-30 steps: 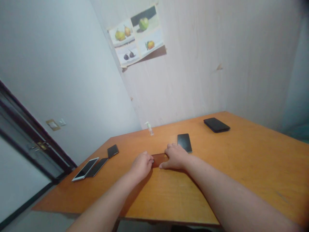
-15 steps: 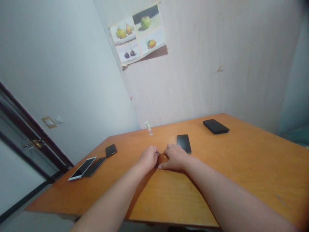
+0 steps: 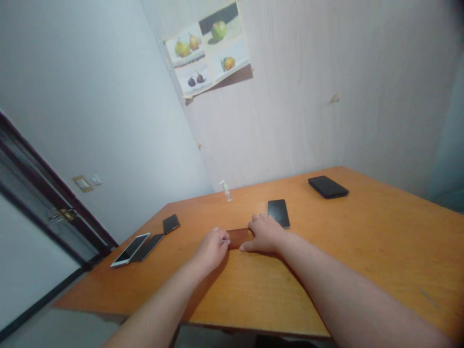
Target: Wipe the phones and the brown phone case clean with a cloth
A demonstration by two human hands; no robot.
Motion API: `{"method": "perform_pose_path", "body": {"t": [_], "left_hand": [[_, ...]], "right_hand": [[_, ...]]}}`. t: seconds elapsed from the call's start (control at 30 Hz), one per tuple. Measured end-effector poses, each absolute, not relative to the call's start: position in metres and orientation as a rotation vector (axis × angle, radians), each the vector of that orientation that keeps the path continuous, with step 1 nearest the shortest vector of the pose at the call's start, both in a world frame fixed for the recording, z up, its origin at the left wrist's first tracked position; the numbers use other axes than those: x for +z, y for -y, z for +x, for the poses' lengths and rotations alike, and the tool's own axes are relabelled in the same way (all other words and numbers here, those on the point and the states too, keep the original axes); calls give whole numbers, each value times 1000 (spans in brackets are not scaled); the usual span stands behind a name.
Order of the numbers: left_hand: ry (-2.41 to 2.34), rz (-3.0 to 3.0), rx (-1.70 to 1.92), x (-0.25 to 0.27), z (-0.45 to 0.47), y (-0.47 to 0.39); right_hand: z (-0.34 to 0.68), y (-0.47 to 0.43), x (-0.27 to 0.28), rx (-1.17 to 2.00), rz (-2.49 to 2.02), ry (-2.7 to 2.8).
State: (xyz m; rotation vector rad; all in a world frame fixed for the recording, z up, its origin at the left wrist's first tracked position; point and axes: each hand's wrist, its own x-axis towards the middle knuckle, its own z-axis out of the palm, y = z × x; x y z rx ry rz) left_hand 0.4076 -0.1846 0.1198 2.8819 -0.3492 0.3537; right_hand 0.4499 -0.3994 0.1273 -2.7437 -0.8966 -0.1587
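A flat, dark brown piece that looks like a leather case [image 3: 239,239] lies on the table between my hands. My right hand [image 3: 266,234] spans its right end, thumb at the near edge and fingers at the far edge. At the left end my left hand [image 3: 213,247] is closed, its fingers pinched together. A small greyish bit shows at those fingertips, too small to name. Just behind my right hand lies a black tablet [image 3: 278,212], partly covered by the hand.
On the left side of the wooden table [image 3: 290,299] lie a white-framed tablet [image 3: 126,252], a dark slab [image 3: 148,247] and a small black folder [image 3: 171,224]. A clear pump bottle [image 3: 226,191] stands near the wall. A black case [image 3: 328,187] lies at the back right.
My left hand has moved left, away from my right hand, and more of the brown case shows between them. The right hand has stayed in place; the view has shifted slightly.
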Motion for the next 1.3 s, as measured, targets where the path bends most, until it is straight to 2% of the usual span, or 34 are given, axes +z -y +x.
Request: {"method": "perform_pose_path", "body": {"t": [0.27,0.47,0.77,0.93,1.3], "left_hand": [[439,2855,321,115,446,231],[338,2888,381,116,453,203],[271,2898,399,120,407,160],[358,2854,377,118,400,185],[414,2847,377,109,453,228]], "right_hand": [[450,401,127,-154,-2755,887],[450,401,128,-150,-2743,897],[451,399,126,-164,-2728,886],[452,399,125,-172,-2739,886],[450,401,126,-185,-2749,893]]}}
